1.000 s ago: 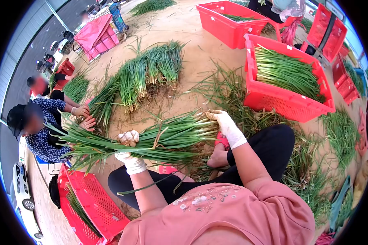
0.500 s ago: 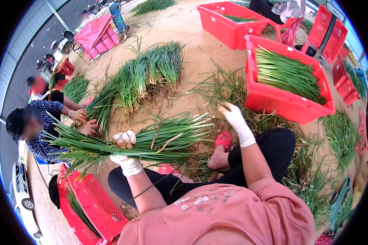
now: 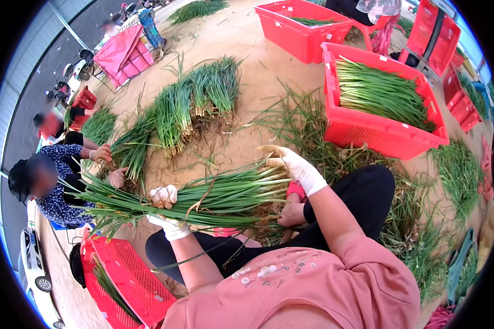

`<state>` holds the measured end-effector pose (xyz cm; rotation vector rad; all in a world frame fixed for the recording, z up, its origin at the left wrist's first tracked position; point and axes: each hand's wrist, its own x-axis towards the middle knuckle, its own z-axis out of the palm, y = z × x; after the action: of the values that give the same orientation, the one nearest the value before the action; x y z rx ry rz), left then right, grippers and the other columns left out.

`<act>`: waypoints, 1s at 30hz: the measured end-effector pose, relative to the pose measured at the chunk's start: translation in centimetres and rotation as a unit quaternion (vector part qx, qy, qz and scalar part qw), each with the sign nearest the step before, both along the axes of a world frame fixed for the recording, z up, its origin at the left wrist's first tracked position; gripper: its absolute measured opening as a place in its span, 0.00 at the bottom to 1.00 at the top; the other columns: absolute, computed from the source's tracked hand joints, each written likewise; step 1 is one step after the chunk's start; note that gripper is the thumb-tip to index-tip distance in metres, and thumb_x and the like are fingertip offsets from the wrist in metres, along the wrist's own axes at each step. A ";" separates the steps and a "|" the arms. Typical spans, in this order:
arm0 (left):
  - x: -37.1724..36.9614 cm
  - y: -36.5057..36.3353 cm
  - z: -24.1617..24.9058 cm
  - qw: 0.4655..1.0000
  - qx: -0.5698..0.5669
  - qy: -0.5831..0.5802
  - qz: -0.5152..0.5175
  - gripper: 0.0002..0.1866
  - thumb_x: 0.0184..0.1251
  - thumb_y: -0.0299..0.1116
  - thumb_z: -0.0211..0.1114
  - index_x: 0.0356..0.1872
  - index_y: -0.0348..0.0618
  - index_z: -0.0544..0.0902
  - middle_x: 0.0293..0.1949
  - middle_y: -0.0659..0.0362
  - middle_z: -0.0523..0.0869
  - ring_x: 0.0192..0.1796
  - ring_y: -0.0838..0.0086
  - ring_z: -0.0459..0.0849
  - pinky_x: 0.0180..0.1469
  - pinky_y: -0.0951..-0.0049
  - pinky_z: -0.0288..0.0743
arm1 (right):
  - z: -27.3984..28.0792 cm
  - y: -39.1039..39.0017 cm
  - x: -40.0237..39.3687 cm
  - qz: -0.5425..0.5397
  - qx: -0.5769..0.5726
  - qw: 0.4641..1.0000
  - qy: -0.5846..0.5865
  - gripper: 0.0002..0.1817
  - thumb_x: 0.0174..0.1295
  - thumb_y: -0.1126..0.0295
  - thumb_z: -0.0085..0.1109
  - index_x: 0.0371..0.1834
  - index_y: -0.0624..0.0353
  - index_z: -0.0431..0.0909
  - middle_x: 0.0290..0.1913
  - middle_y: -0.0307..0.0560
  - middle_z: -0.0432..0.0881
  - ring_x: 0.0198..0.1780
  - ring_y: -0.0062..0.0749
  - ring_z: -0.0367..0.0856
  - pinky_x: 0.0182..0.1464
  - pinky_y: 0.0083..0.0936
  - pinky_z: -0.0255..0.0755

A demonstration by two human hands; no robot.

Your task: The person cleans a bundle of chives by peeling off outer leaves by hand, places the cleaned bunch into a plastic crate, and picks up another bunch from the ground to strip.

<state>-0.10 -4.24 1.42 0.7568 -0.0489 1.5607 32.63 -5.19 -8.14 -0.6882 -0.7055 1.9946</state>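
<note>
My left hand (image 3: 164, 205), in a white glove, is wrapped round the leafy middle of a bunch of garlic chives (image 3: 219, 198). The bunch lies sideways above my lap, its pale stem ends pointing right and its green tips left. One dry, brownish leaf hangs across it. At the stem ends is my gloved right hand (image 3: 291, 164), thumb and fingers apart, the fingertips right at the upper stems. Beyond the bunch, a row of chives (image 3: 195, 104) rests on the ground, roots toward me.
A red crate (image 3: 384, 145) of trimmed chives stands at right, another red crate (image 3: 296, 35) behind it. Loose leaves (image 3: 340, 159) litter the ground around my legs. At left a co-worker (image 3: 60, 175) handles chives. A further red crate (image 3: 129, 268) is at lower left.
My right hand has moved left and down to the stem ends, its fingers spreading. The left hand still grips the bunch, which has shifted slightly. The co-worker's hands have shifted a little.
</note>
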 end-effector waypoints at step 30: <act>-1.5 -0.3 -0.3 0.996 0.038 0.075 0.014 0.17 0.44 0.35 0.67 0.15 0.51 0.64 0.14 0.66 0.63 0.20 0.78 0.61 0.28 0.78 0.57 | 2.4 -1.2 -6.5 -0.163 0.361 0.667 -0.631 0.14 0.47 0.57 0.63 0.36 0.46 0.83 0.36 0.47 0.74 0.44 0.43 0.72 0.47 0.36 0.66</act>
<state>-1.61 -4.55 1.11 0.9371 0.0140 1.5312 26.14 -6.36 -5.78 -1.5028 -1.8514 0.4834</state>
